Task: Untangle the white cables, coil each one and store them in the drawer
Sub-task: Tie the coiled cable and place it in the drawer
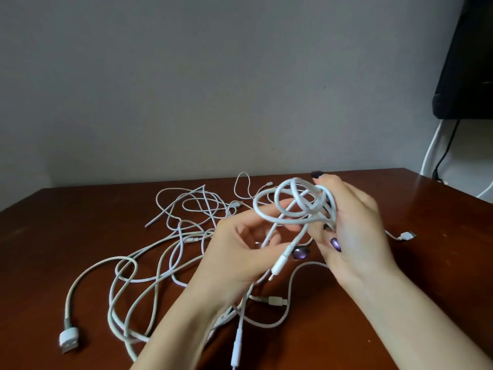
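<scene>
Grips the half-wound coil (293,204) right of centre with curled right hand (352,225); pinches its plug end (280,263) with left hand (248,244). Likely light, springy, slick (apt to spring open): best clamped where loops cross.

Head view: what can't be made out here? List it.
Drawer: none shows in the head view.
Tangle on the table: cable count unclear; strands cross and the forearms cover some.
Coil: the right hand grips it and hides its far loops.
Left hand: whether it pinches the coil's plug end; too blurred to tell.
Dark object: cut off by the top and right edges.
</scene>
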Motion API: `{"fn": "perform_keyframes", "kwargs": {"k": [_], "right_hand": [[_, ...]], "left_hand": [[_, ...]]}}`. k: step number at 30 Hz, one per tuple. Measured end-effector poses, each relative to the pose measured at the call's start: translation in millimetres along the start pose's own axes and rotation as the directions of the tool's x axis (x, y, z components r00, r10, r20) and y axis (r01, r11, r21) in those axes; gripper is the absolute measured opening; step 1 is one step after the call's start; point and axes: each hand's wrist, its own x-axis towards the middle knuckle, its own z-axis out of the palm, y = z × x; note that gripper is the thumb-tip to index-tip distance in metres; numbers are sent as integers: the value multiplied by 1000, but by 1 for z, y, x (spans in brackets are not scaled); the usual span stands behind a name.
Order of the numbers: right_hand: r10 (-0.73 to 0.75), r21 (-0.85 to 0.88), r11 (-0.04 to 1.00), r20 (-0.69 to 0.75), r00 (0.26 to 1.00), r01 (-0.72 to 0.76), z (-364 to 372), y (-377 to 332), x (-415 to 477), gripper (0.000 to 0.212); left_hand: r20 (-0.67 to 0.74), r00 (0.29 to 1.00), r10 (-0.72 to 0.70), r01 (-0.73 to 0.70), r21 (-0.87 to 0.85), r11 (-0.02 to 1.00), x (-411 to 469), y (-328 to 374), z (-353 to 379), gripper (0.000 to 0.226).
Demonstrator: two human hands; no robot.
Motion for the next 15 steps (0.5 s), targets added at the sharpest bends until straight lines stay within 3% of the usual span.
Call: {"fn": "perform_keyframes", "kwargs": {"k": [2, 4, 6, 9, 11, 13, 15], "right_hand": [[-67, -58, 996, -51, 996, 64, -1, 4, 5, 35], [-223, -183, 961, -80, 971, 206, -2, 7, 9, 41], [-350, -316, 897, -78, 934, 310, -2, 8, 10, 50], [-424, -381, 853, -104, 900, 358, -3, 10, 11, 53], [-443, -387, 846, -130, 887, 366, -4, 12, 13, 53], [-448, -384, 849, -160, 879, 363, -4, 16, 15, 54], [-470, -394, 841, -193, 861, 371, -6, 19, 19, 54]], "left_hand": [[-25, 996, 84, -81, 120, 990, 0, 3, 4, 21], [-86, 988, 129, -116, 139, 983, 0, 6, 9, 14], [-190, 978, 85, -65, 107, 992, 0, 7, 12, 10], [-237, 971, -15, 37, 92, 995, -2, 6, 18, 28], [-232, 955, -184, 178, -45, 983, -1, 8, 24, 34], [-181, 913, -365, 297, -316, 901, 1, 6, 28, 29], [-117, 892, -436, 333, -481, 811, 2, 4, 31, 23]]}}
